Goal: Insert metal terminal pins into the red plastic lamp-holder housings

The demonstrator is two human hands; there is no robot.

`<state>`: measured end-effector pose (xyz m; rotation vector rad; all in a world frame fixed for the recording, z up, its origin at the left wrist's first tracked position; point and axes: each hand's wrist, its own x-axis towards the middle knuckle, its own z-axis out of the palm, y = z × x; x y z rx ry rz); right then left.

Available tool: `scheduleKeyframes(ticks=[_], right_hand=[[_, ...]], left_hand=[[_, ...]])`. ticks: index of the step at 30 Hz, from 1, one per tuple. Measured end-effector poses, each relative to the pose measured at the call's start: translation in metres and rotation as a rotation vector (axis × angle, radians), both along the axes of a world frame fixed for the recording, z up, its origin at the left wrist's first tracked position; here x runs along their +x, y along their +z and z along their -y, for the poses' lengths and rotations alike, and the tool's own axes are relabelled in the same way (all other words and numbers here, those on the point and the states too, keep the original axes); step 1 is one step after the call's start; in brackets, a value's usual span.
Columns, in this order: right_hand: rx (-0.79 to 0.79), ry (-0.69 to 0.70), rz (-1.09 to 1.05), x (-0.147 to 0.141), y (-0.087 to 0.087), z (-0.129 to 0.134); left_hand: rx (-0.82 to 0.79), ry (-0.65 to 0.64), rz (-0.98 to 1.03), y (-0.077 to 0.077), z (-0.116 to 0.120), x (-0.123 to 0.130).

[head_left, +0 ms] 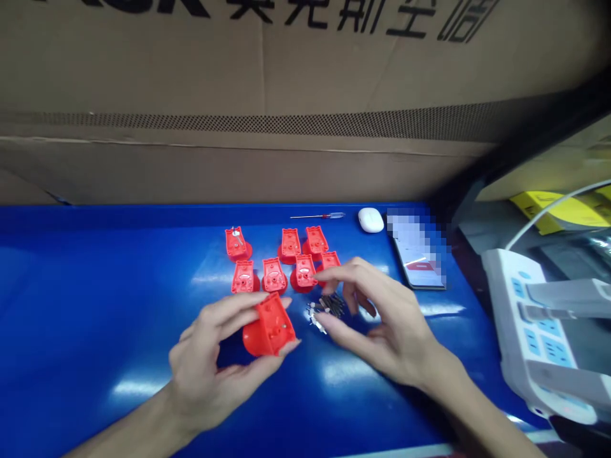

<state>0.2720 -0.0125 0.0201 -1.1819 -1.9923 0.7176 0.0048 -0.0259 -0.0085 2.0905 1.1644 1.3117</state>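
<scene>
My left hand (207, 362) grips a red moulded plastic part (271, 327), a flared cup-like piece with a flat, holed face, between thumb and fingers. Several similar red parts (274, 275) stand in two loose rows on the blue table top (119, 318), just beyond the hands. My right hand (377, 324) is open, fingers spread, directly over and beside a small heap of dark metal pins or screws (329, 306) with bright ends. I cannot tell whether its fingers touch the heap.
A small screwdriver (317, 215) and a white earbud case (371, 220) lie along the far table edge. A phone with a blurred screen (417, 254) lies at the right. A white power strip (529, 324) stands beyond the right edge, and a large cardboard box (238, 83) fills the back.
</scene>
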Motion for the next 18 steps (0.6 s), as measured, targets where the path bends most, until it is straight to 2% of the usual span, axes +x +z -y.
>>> scheduleKeyframes(ticks=[3,5,11,14,18], right_hand=[[0.027,0.18,-0.082,-0.011,0.0,0.009],[0.01,0.227,-0.091,-0.017,-0.003,0.014],[0.044,0.167,-0.041,-0.022,-0.01,0.018],[0.131,0.152,-0.017,-0.019,-0.011,0.017],[0.282,0.178,0.13,-0.015,-0.012,0.015]], left_hand=[[-0.074,-0.089,-0.021,-0.004,0.007,-0.002],[-0.083,-0.115,-0.023,-0.009,0.01,-0.005],[-0.167,-0.188,-0.003,-0.017,0.01,-0.007],[-0.154,-0.159,-0.002,-0.017,0.011,-0.007],[-0.154,-0.164,-0.037,-0.019,0.01,-0.009]])
